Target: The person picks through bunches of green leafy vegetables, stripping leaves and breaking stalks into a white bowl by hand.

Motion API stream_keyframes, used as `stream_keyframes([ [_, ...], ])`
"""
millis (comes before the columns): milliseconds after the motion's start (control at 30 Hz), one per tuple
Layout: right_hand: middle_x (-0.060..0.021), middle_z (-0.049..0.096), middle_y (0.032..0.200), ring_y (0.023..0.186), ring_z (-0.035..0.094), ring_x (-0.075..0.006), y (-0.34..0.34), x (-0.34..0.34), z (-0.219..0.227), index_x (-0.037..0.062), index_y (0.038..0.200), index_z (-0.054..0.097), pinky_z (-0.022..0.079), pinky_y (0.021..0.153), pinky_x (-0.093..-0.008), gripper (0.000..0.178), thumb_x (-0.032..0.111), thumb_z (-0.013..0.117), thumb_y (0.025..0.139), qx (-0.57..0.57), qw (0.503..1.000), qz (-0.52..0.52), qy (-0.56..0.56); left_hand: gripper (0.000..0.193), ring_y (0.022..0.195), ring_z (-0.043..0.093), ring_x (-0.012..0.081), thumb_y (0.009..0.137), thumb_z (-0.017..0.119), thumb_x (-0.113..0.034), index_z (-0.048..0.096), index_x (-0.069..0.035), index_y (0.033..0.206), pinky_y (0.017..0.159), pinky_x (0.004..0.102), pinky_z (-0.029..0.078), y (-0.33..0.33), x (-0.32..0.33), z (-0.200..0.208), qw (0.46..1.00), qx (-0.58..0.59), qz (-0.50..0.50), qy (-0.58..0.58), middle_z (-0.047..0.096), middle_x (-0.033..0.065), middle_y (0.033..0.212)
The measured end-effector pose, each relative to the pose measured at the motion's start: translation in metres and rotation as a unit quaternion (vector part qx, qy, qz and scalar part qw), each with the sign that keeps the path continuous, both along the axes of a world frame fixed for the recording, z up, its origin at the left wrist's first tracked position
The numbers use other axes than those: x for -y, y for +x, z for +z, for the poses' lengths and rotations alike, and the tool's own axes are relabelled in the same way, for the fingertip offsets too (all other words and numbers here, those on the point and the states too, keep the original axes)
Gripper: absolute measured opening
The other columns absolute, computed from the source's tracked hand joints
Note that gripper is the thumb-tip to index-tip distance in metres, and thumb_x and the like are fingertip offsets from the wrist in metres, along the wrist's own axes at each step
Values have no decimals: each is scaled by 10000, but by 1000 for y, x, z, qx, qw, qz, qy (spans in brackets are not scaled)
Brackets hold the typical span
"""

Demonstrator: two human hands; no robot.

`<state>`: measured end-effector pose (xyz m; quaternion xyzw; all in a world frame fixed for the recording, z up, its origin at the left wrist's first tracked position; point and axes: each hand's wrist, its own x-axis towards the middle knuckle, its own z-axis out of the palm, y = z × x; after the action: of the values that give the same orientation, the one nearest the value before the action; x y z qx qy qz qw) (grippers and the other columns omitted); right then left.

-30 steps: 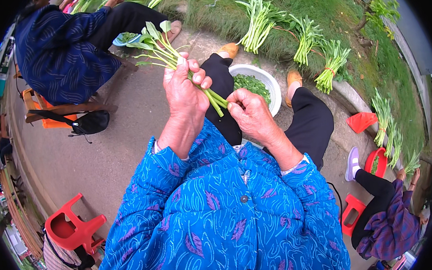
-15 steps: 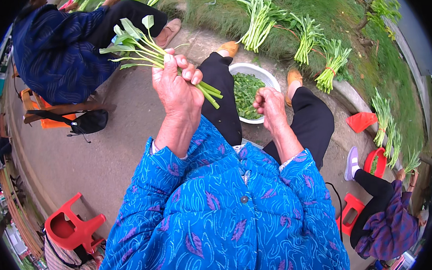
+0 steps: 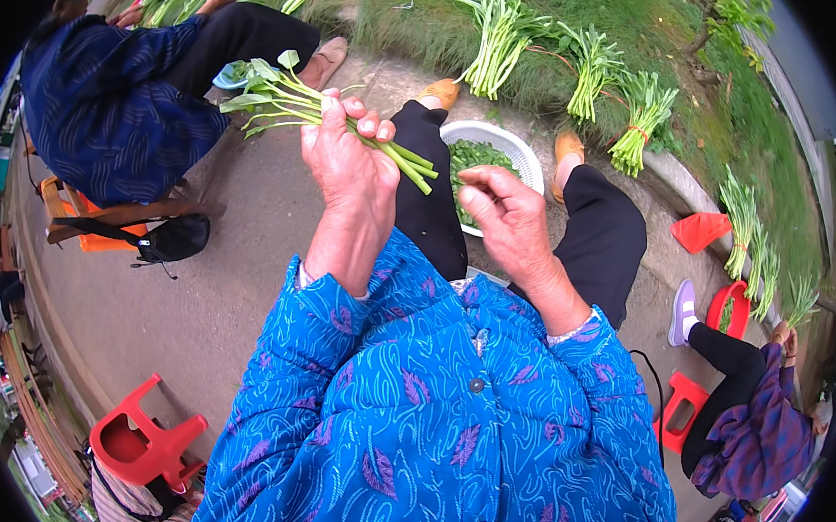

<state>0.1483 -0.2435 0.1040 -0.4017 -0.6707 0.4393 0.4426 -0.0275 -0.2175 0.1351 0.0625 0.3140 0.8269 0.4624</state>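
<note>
My left hand [image 3: 349, 155] is closed around a small bunch of water spinach [image 3: 284, 102]. The leaves fan out to the upper left, and the cut stem ends [image 3: 417, 165] stick out on the right of the fist. Just right of those ends is my right hand [image 3: 511, 222], its bent fingers and thumb a little apart with nothing visible between them. It hovers over the near edge of a white plastic basket [image 3: 528, 154], apart from the stems. Green pieces of leaf and stem [image 3: 483, 154] lie in the basket, which stands between my feet; my right hand hides part of it.
Tied water spinach bundles [image 3: 501, 45] lie along the grass edge ahead. A person in dark blue [image 3: 121, 107] sits at the left, near a black bag [image 3: 175, 238]. A red stool [image 3: 146, 431] stands lower left. Another person [image 3: 754, 441] sits at the right by a red basin [image 3: 730, 311].
My right hand has moved left and toward me, closer to the stem ends, and its fingers have loosened. The bunch in my left hand has dipped slightly and shifted right.
</note>
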Motion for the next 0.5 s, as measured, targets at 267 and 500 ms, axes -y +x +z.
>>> stream_keyframes([
  [267, -118, 636, 739, 606, 627, -214, -20, 4, 10, 11, 914, 630, 482, 549, -314, 128, 46, 656, 793, 31, 998, 34, 31, 122, 524, 430, 102, 975, 444, -178, 399, -84, 1040, 462, 279, 397, 12, -2, 7, 1000, -21, 5, 19, 467, 27, 746],
  [500, -147, 619, 719, 642, 634, -298, -20, 3, 9, 23, 843, 602, 482, 559, -359, 62, 30, 625, 786, 49, 998, 25, 28, 134, 530, 444, 104, 975, 447, -175, 409, -79, 1059, 476, 276, 406, 16, 0, 5, 999, -37, 5, 27, 478, 27, 741],
])
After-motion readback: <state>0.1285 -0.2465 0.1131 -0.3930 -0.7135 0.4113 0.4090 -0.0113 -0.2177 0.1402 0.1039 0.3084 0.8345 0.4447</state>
